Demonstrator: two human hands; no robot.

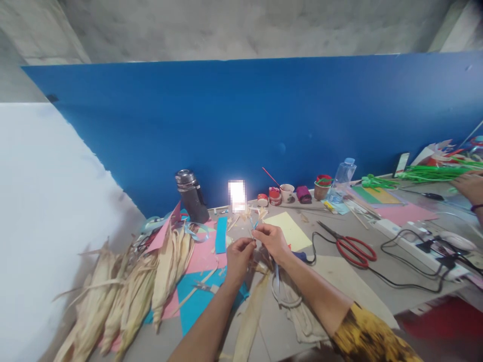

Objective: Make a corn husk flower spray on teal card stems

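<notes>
My left hand (240, 250) and my right hand (272, 239) meet over the middle of the table, fingertips pinched close together. A thin light-blue strip (254, 225) pokes up from the right fingertips. What the left fingertips pinch is too small to make out. Beneath the hands lie dried corn husk (252, 311) and blue paper (194, 301). A narrow blue paper piece (221, 235) rests just left of them, on pink paper (202, 254). Beside the right forearm are a yellow sheet (290, 230) and a crumpled cloth glove (305, 317).
Bundled corn husks (109, 291) fill the left side, near a dark thermos (191, 196). Red-handled scissors (354, 250), a power strip (418, 246) and black cables occupy the right. A plastic bottle (342, 180) stands by the blue partition (241, 115). Another person's hand (471, 186) shows far right.
</notes>
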